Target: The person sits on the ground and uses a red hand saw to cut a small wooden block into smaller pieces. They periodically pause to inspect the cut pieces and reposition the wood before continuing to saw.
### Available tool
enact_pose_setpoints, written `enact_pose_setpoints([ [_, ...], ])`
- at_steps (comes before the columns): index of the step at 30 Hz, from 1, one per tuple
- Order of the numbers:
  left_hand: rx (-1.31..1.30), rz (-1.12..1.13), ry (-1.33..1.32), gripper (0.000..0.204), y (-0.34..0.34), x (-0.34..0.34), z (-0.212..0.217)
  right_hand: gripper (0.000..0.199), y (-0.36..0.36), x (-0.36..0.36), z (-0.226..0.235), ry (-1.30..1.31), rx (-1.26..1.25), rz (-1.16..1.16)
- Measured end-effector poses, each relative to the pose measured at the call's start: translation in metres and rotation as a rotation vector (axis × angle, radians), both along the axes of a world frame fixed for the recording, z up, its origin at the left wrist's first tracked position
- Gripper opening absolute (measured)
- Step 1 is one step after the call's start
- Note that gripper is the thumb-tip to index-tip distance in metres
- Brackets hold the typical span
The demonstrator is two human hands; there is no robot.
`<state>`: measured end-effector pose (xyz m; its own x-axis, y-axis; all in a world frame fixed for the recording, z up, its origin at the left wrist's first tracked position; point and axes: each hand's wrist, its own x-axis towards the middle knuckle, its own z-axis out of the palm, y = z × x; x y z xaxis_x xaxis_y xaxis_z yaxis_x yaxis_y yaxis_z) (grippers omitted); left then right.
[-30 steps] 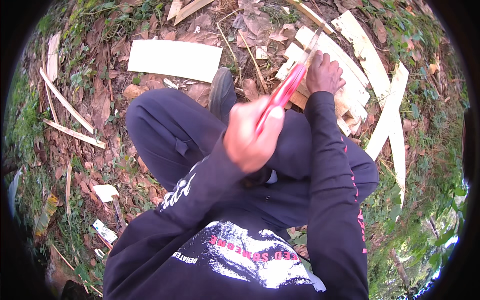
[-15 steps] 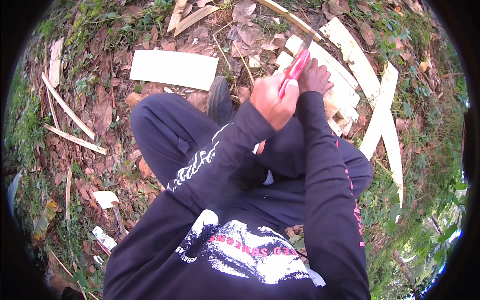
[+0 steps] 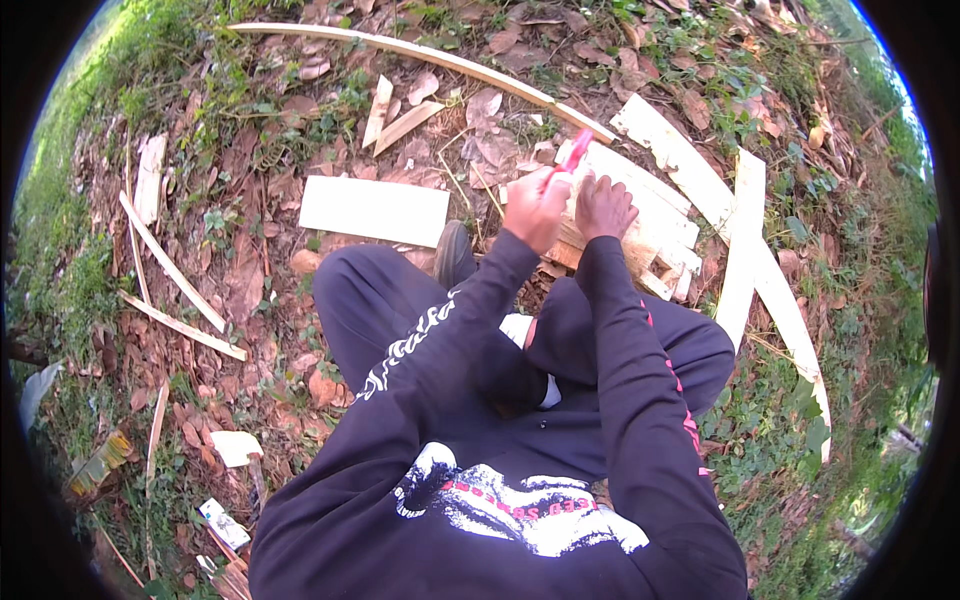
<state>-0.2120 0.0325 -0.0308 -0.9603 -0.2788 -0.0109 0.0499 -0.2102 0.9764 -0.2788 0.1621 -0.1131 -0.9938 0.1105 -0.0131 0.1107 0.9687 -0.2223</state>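
Observation:
My left hand (image 3: pixel 537 207) is closed round the red handle of a bladed tool (image 3: pixel 574 152), held over the left end of a stack of pale boards. The blade cannot be made out now. Just right of it my right hand (image 3: pixel 605 208) lies on top of the pale wooden boards (image 3: pixel 655 195), its fingers apart and pressing down. The stack sits on the ground beyond my crossed legs, with broken wood ends at its near right corner.
A wide pale board (image 3: pixel 375 208) lies left of the stack. Two long strips cross at the right, one of them a light plank (image 3: pixel 742 250). A long curved strip (image 3: pixel 420 50) runs along the far side. Thin offcuts (image 3: pixel 172 262) lie at the left among dry leaves.
The tool has drawn back toward me, and its dark blade, seen earlier pointing away, no longer shows. My right hand stays on the boards. The whole view has shifted, showing more ground beyond.

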Motion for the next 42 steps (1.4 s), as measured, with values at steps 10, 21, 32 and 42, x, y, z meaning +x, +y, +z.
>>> enact_pose_setpoints([
  [10, -0.961, 0.136, -0.080, 0.029, -0.129, 0.078, 0.016, 0.024, 0.109, 0.024, 0.106, 0.282, -0.481, 0.228],
  [21, -1.346, -0.545, -0.599, 0.055, -0.077, 0.063, -0.040, 0.033, 0.269, 0.087, 0.113, 0.021, -1.236, -0.409],
  [32, -1.246, -0.632, -0.552, 0.062, -0.075, 0.059, -0.054, 0.024, 0.231, 0.070, 0.098, -0.073, -0.991, -0.098],
  [42, -1.281, -0.592, -0.531, 0.059, -0.072, 0.055, -0.046, 0.025, 0.235, 0.062, 0.080, 0.061, -0.832, -0.061],
])
